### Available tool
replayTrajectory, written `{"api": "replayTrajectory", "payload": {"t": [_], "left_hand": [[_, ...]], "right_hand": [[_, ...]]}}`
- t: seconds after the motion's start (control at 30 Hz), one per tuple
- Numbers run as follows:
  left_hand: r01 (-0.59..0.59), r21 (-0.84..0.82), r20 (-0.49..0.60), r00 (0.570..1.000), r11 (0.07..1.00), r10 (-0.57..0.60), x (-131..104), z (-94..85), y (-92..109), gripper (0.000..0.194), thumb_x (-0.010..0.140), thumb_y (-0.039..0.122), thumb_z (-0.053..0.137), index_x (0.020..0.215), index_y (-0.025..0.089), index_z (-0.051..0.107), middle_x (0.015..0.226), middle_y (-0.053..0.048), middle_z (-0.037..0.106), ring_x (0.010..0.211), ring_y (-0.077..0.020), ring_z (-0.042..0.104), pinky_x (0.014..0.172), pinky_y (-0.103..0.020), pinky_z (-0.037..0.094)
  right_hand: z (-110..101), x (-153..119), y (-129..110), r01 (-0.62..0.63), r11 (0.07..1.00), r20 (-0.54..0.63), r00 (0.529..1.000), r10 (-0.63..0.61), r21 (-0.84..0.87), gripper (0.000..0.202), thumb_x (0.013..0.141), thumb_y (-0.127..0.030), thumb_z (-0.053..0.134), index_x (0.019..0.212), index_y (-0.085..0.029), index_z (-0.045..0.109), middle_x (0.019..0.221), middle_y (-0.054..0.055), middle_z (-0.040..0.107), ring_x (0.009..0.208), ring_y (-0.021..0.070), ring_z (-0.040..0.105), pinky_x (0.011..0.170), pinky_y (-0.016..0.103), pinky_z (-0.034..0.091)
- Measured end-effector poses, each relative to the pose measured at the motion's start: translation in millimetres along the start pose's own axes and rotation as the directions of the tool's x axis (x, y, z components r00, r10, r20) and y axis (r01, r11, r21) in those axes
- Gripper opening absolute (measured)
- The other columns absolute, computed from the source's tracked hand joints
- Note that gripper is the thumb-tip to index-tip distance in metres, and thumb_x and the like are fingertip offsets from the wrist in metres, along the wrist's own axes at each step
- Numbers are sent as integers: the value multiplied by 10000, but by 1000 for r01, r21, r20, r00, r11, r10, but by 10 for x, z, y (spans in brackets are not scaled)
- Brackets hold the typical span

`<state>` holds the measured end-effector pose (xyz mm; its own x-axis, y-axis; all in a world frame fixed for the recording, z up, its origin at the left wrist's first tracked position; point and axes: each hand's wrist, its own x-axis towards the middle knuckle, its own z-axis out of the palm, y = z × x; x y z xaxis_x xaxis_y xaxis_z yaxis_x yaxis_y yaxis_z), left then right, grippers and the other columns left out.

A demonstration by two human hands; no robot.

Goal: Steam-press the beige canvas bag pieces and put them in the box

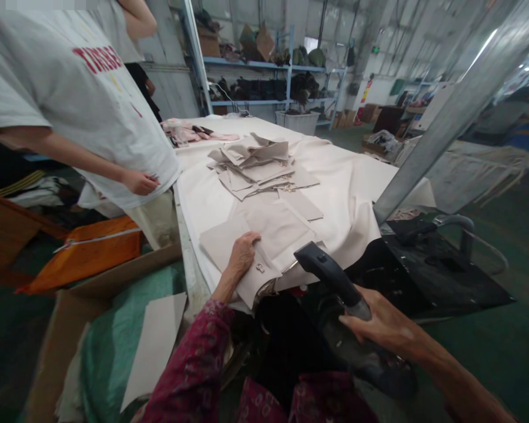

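Note:
My left hand (243, 254) is on a beige fabric piece (264, 271) at the near edge of the table, its fingers curled onto the cloth. A small metal clasp (260, 268) shows on the fabric just right of those fingers. In my right hand (381, 320) is a dark handheld tool (328, 267) with a flat, wide head. I grip it by the handle, and its head is close to the fabric's right edge. Beyond my hands lies a loose pile of beige fabric pieces (260, 164), some with metal hardware.
White cloth covers the table (348, 170). A metal post (423, 141) rises at its right side. On the left, a person (92, 100) stands by the table, near a cardboard box (57, 329) with green plastic and an orange bag (92, 249). Shelves (255, 64) are behind.

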<state>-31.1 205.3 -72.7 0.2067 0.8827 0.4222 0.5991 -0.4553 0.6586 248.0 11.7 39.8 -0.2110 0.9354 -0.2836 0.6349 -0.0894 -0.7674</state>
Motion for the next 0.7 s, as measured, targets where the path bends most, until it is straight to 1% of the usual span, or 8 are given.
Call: {"api": "replayTrajectory", "payload": {"t": [0.07,0.17,0.3,0.43,0.57,0.63,0.7], "left_hand": [[34,-88,-30,999,996,-37,17,-19,-54,443,632,6,348,877,155,685,967,-59,687,964,-175,607,943,-331,442],[84,-234,-84,991,969,-106,27,-52,-146,456,633,39,332,898,146,687,922,-55,697,918,-171,625,914,-342,466],[118,-443,-141,970,888,-199,23,-65,-244,454,623,90,337,914,121,685,944,-76,701,909,-178,637,895,-357,484],[127,-613,-179,939,780,-294,37,-29,-300,445,598,125,358,910,106,675,962,-93,701,945,-186,633,903,-368,483],[144,-694,-190,908,705,-373,61,4,-338,411,576,143,376,856,100,674,911,-102,705,916,-194,641,899,-384,482],[154,-704,-190,900,694,-392,63,6,-347,400,573,142,382,844,101,674,904,-100,704,914,-192,640,903,-381,478],[162,-694,-192,898,701,-397,66,-2,-343,400,576,134,381,845,104,675,915,-97,702,922,-190,635,905,-375,476]], "right_hand": [[82,-65,-70,5,1000,58,998,-5,9,104,770,-230,558,794,-170,476,622,-35,521,516,111,524,441,186,389],[220,-31,-206,18,1000,122,992,-19,9,117,759,-217,564,814,-171,472,644,-34,519,513,110,538,437,181,397],[371,164,-347,71,997,160,985,-70,-5,126,728,-191,574,798,-169,472,651,-40,501,495,101,534,417,172,385],[457,393,-402,81,997,223,972,-75,-17,131,717,-207,590,777,-161,484,621,-45,500,468,102,532,404,172,369],[494,610,-456,101,995,259,961,-94,-12,112,730,-220,583,765,-160,495,525,-47,531,456,122,551,408,174,364],[470,684,-493,116,993,236,965,-110,-10,102,743,-230,573,763,-160,503,499,-41,548,449,125,550,407,177,366],[400,710,-519,136,991,184,974,-132,-12,94,759,-238,562,753,-158,512,489,-37,554,442,122,542,411,182,372]]}}
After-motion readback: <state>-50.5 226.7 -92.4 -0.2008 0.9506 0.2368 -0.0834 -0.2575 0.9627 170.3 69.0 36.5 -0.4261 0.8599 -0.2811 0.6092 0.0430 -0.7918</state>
